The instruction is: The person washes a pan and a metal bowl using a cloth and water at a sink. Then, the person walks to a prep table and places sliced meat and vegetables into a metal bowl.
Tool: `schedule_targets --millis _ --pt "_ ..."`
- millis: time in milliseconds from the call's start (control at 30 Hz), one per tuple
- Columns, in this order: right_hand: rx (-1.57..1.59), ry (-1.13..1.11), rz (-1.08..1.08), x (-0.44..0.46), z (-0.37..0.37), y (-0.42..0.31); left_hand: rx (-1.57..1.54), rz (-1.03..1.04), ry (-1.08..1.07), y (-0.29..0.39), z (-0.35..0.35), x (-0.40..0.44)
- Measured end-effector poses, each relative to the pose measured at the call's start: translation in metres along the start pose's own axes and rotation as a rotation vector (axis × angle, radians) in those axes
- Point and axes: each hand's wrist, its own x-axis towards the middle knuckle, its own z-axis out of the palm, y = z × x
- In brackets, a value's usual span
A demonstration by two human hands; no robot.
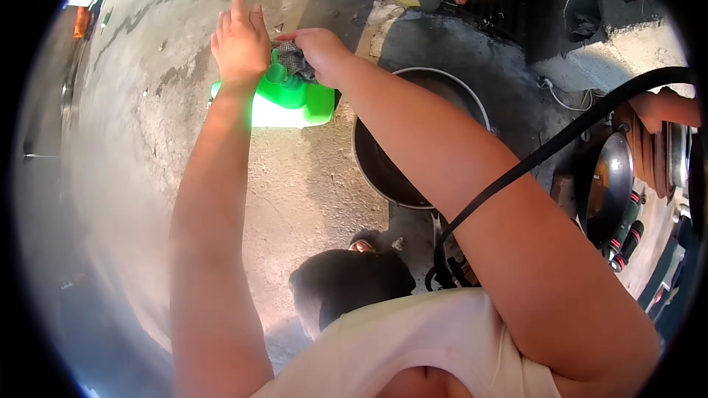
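Note:
A bright green bottle [317,105] with a green cap lies or stands on the concrete ground, below and between my hands; glare whitens its lower part. My left hand [242,43] is at the bottle's upper left, palm down, its fingers extended and apart. On the other side, my right hand [318,50] is closed round a grey, mesh-like cloth [293,63] beside the green cap. Part of the cloth is hidden by my fingers. Under my right forearm sits a wide dark pan [387,173] with a pale rim.
A black cable [549,149] crosses over my right arm. Farther right are a dark wok [611,177], stacked brown items [649,155] and another person's hand [660,110]. Concrete blocks [634,66] stand at the upper right. An orange object [82,22] is at the far left.

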Motion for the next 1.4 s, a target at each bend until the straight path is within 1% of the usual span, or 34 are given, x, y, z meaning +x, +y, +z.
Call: schedule_targets --millis 33,133,167,233,267,333,367,400,433,500,567,600,633,700,733,833,1000,1067,1100,1167,1200,1233,1300,1333,1400 --pt "0.01 0.002 0.005 -0.003 0.0 -0.002 0.006 0.0 -0.009 0.001 -0.002 -0.001" --pt "0.006 -0.005 -0.003 -0.005 -0.002 0.0 0.13 0.176 0.355 0.005 -0.007 -0.016" --pt "-0.051 -0.03 -0.045 -0.002 -0.005 0.002 0.194 0.222 0.137 -0.001 0.018 -0.044" --pt "-0.12 -0.066 -0.109 0.006 -0.004 0.001 0.229 0.175 0.162 0.001 0.021 -0.051" --pt "-0.149 -0.042 -0.127 0.007 -0.004 0.003 0.227 0.176 0.164 0.0 0.021 -0.049" --pt "-0.18 -0.031 -0.135 0.001 0.001 0.005 -0.245 -0.006 -0.031 0.003 0.008 -0.048" --pt "-0.067 -0.021 -0.094 -0.002 0.0 0.003 -0.24 -0.007 -0.021 -0.002 0.006 -0.048" --pt "0.047 -0.008 -0.049 -0.006 0.001 0.002 -0.411 -0.016 0.04 -0.009 0.004 -0.05" --pt "0.047 -0.014 -0.051 -0.009 0.002 0.002 -0.584 -0.024 0.102 -0.015 0.003 -0.052" --pt "0.192 0.002 -0.104 -0.018 0.0 0.003 -0.619 -0.048 0.076 -0.019 -0.002 -0.071" --pt "0.216 0.044 -0.099 -0.022 -0.007 0.009 0.053 0.219 0.041 -0.009 -0.003 -0.097" --pt "0.311 -0.01 -0.087 -0.024 -0.01 0.01 0.137 0.261 0.193 -0.006 0.003 -0.103" --pt "0.406 -0.066 -0.076 -0.027 -0.013 0.01 0.13 0.253 0.198 -0.009 0.004 -0.103" --pt "0.444 -0.035 -0.056 -0.037 -0.02 0.011 -0.061 0.24 0.119 -0.016 0.002 -0.096" --pt "0.459 -0.003 -0.068 -0.041 -0.023 0.011 -0.146 0.246 0.128 -0.016 0.001 -0.093" --pt "0.445 0.049 -0.091 -0.061 -0.04 0.008 -0.103 0.253 0.148 -0.02 0.005 -0.091" --pt "0.35 0.136 -0.125 -0.102 -0.078 -0.006 -0.103 0.265 0.064 -0.006 -0.014 -0.085" --pt "0.314 0.198 -0.118 -0.114 -0.093 -0.004 -0.288 0.011 -0.222 -0.004 -0.024 -0.082" --pt "0.322 0.2 -0.117 -0.117 -0.099 -0.003 -0.283 0.013 -0.228 -0.006 -0.022 -0.082" --pt "0.359 0.288 -0.146 -0.123 -0.11 0.003 -0.102 0.094 -0.103 -0.007 -0.014 -0.083" --pt "0.352 0.316 -0.138 -0.129 -0.11 0.002 -0.116 0.136 -0.01 -0.007 -0.012 -0.084" --pt "0.362 0.324 -0.142 -0.132 -0.109 0.002 -0.117 0.145 -0.02 -0.011 -0.01 -0.083" --pt "0.352 0.334 -0.119 -0.137 -0.105 0.003 -0.011 0.274 -0.165 -0.021 -0.01 -0.078" --pt "0.358 0.336 -0.12 -0.139 -0.102 0.004 0.111 0.219 -0.272 -0.023 -0.01 -0.076" --pt "0.342 0.357 -0.094 -0.143 -0.094 0.005 0.138 0.255 -0.265 -0.024 -0.01 -0.078"
